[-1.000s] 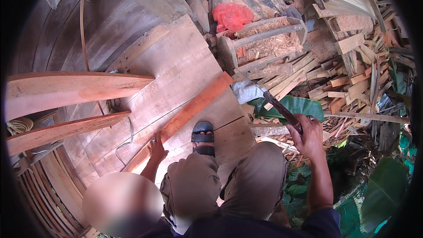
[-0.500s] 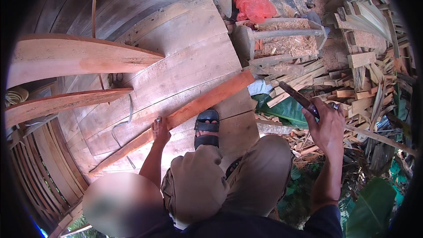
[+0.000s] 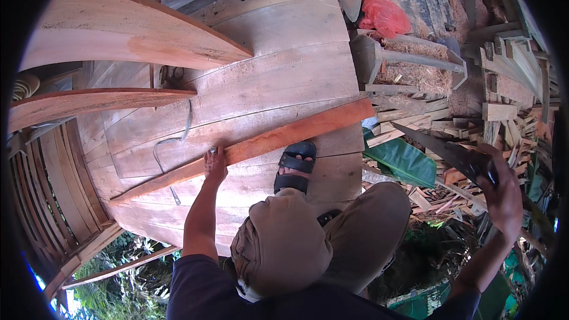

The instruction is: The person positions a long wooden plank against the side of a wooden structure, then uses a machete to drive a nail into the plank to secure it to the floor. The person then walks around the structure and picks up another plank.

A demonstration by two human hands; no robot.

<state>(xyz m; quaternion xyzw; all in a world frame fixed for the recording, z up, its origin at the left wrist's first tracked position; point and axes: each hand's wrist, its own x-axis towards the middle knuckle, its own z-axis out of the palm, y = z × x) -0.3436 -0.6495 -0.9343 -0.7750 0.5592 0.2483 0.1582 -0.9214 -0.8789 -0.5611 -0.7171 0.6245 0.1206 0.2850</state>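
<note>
Plank deck (image 3: 284,77) underfoot, the person low over it, knees bent. Two thick planks jut in from the left, an upper plank (image 3: 136,32) and a lower plank (image 3: 101,105), crowding that side of the deck. A thin strap (image 3: 188,120) trails from the lower one, meets the reddish board (image 3: 296,133) and shows again on its near side. A black sandal (image 3: 294,166) with a foot in it sits just beside the board's near edge, close in to the work.

Board lies aslant across the deck, right end at the deck's edge. Beyond that: green leaf (image 3: 406,163), heaped offcuts (image 3: 441,115), a wooden trough (image 3: 370,62) of shavings, a red plastic bag (image 3: 385,15) by its far corner. Slatted panel (image 3: 56,184) far left, greenery below it.

Left hand (image 3: 215,166) holds the board left of its middle, fingers bent across its width. Right hand (image 3: 502,186) is closed round the handle of a long dark blade (image 3: 435,142), well apart from the board, tip angled back toward its right end.

Against half a second ago: right hand has swung farther out, and more of the blade's flat shows. Left hand stays on the board. View has shifted; more greenery shows at lower left.
</note>
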